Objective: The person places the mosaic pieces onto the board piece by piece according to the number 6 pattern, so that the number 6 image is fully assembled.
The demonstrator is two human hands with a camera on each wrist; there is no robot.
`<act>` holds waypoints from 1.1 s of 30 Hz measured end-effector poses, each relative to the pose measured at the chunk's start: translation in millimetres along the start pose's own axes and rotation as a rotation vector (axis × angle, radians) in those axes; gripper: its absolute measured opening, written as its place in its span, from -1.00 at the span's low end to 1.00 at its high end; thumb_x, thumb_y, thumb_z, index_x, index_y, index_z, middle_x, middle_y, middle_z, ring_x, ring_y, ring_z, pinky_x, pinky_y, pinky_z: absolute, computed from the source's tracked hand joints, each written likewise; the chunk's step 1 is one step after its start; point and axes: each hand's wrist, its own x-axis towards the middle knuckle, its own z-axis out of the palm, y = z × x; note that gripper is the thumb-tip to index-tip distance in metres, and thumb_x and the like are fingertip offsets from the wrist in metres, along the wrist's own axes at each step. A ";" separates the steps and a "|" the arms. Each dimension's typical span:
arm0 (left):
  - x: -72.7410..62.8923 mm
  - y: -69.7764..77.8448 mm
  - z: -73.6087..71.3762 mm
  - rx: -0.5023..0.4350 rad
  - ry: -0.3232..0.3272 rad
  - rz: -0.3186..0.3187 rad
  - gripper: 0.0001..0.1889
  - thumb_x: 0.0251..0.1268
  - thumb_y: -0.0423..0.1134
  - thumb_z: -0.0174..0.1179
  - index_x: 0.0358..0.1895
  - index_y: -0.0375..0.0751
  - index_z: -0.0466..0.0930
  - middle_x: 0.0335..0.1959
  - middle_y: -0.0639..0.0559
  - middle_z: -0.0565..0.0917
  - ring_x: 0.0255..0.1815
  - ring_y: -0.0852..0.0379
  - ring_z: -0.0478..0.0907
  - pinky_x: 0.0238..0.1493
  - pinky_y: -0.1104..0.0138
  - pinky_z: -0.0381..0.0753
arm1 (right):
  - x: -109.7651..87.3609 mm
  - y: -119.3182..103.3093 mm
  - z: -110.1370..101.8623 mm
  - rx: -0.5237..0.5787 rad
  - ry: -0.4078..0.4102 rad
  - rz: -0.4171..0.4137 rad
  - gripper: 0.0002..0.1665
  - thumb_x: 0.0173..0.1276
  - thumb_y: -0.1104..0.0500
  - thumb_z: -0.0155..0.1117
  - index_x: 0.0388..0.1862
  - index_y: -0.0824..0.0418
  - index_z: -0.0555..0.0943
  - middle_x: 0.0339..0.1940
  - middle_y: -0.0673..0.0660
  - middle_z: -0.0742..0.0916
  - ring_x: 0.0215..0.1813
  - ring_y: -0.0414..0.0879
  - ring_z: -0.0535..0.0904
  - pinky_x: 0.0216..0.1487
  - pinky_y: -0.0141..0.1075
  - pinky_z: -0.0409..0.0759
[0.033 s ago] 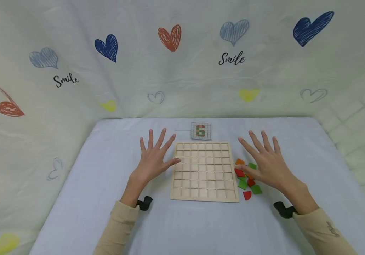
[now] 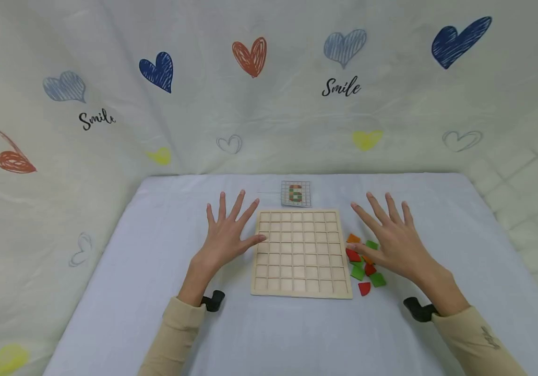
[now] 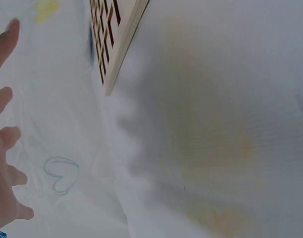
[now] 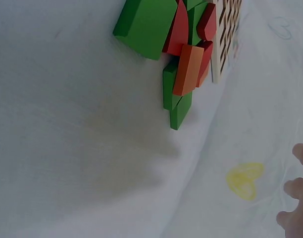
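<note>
A square wooden grid board (image 2: 299,256) lies in the middle of the table, its squares bare. My left hand (image 2: 224,237) hovers at the board's left side, fingers spread, the thumb overlapping its edge in the head view. On the other side my right hand (image 2: 395,243) is spread too, its thumb over a small heap of tiles and partly covering them. The heap mixes green tiles (image 4: 149,25), red rounded tiles (image 2: 365,288) and orange tiles (image 4: 188,69). Neither hand holds anything. The left wrist view shows the fingers (image 3: 5,139) raised above the cloth.
Behind the board lies a small gridded card (image 2: 296,194) with a coloured figure like a 6. A white cloth (image 2: 259,334) covers the table. A white curtain (image 2: 292,115) printed with hearts and "Smile" hangs behind it. Each wrist wears a black camera mount (image 2: 213,301).
</note>
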 end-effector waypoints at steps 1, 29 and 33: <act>0.3 0.1 0.4 0.003 -0.004 0.002 -0.03 0.30 0.38 0.22 0.68 0.21 0.01 0.74 -0.05 -0.16 0.67 -0.44 -0.48 0.47 -0.50 -0.38 | -0.5 0.1 -0.4 0.001 -0.006 0.004 0.14 0.21 -0.32 0.44 0.68 -0.10 0.16 0.68 0.34 0.20 0.65 0.52 -0.06 0.51 0.52 -0.15; -4.6 -0.7 20.3 -0.277 -0.413 -0.139 0.08 -0.07 0.05 0.60 0.61 0.09 0.24 0.71 0.00 0.05 0.68 -0.44 -0.20 0.50 -0.46 -0.10 | -0.7 -1.4 10.5 0.305 -0.281 0.110 -0.71 0.25 0.40 0.46 -0.04 0.37 0.73 -0.09 0.20 0.77 -0.12 0.04 0.64 -0.08 -0.07 0.73; -5.0 -0.1 21.1 -0.273 -0.405 -0.145 0.12 -0.09 0.06 0.61 0.63 0.03 0.21 0.69 -0.01 0.10 0.68 -0.43 -0.17 0.51 -0.44 -0.08 | 2.1 -1.0 11.3 0.297 -0.304 0.095 -0.73 0.23 0.42 0.47 -0.06 0.38 0.73 -0.14 0.17 0.76 -0.19 -0.04 0.60 -0.13 -0.14 0.73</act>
